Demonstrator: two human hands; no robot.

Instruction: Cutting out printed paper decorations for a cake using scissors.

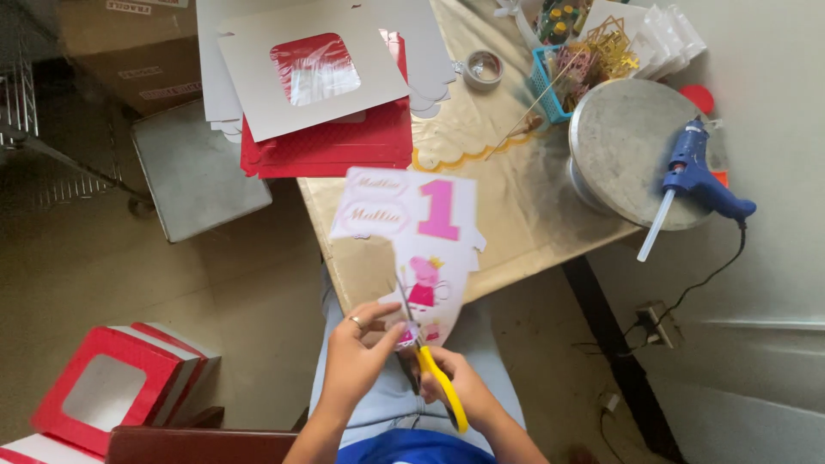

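1. Currently, low in the frame's centre, the left hand (354,359) is pinching the lower edge of a printed paper sheet (425,249), fingers clamped on it.
2. The right hand (464,393) is gripping yellow-handled scissors (430,361), fingers closed through the handles, blades cutting into the sheet.
3. The sheet is hanging over the near edge of the bench (516,198).
4. A blue glue gun (698,182) is lying on a round metal turntable (632,146), upper right.

White printed sheet (425,249) with pink numeral and cartoon pig, held upright over the lap, partly cut, yellow-handled scissors (430,357) biting its lower edge
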